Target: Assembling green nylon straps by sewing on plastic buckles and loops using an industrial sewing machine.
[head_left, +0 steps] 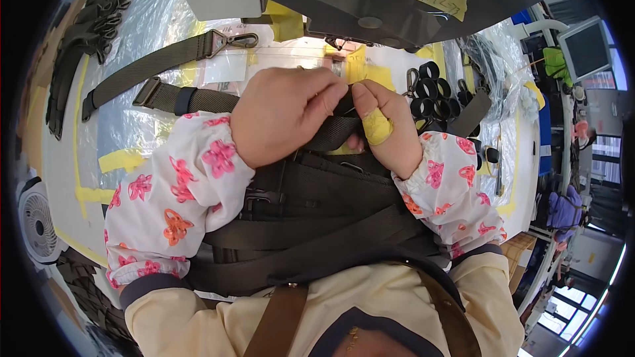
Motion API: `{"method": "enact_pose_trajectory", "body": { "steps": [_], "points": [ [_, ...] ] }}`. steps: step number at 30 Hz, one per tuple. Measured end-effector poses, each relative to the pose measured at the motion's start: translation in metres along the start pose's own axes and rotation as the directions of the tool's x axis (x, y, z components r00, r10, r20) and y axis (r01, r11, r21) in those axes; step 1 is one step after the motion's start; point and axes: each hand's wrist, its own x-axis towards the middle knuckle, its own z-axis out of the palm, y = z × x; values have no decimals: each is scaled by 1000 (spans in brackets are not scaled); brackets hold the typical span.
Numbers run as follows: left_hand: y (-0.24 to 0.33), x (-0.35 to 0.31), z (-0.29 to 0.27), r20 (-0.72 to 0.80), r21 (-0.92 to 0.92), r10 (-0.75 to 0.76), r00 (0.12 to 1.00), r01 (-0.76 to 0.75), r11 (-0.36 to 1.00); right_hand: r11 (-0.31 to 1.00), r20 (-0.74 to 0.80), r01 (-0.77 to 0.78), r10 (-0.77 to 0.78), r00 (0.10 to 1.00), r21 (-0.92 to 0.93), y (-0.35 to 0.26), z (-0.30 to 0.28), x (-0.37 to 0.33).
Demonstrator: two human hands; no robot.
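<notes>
At the far left, a bundle of dark straps (76, 46) with metal hooks lies along the tabletop (66, 215). Right of it rests an olive strap with a metal snap hook (149, 69). The left forearm, in a floral sleeve (175, 205), slants from the near left toward the far right; the left hand (288, 109) shows its back, fingers curled, gripping dark webbing (333, 135) at the fingertips. That webbing sits between both hands, just beyond a dark strapped bag (331, 188). The right hand (390, 125), partly covered by a yellow wrap (378, 127), angles inward from the near right, its bent digits pinching the webbing. Farther right stand clustered black rings (433, 96).
</notes>
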Motion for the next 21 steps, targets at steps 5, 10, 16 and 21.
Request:
{"method": "enact_pose_trajectory", "body": {
  "steps": [5, 10, 16, 21],
  "points": [
    [-9, 8, -12, 347, -415, -174, 922, 317, 853, 989, -69, 128, -133, 989, -73, 0, 6, -1],
    [-12, 6, -8, 308, -529, -156, 939, 305, 792, 939, -64, 257, -278, 958, -229, 10, 3, 4],
    [-8, 7, -9, 243, -332, -242, 939, 315, 889, 824, -19, 380, -427, 904, -421, 4, -8, 8],
    [28, -2, 0, -73, 156, 751, 656, -736, 658, 937, -31, 31, -21, 999, 348, -5, -17, 16]
  ]
}}
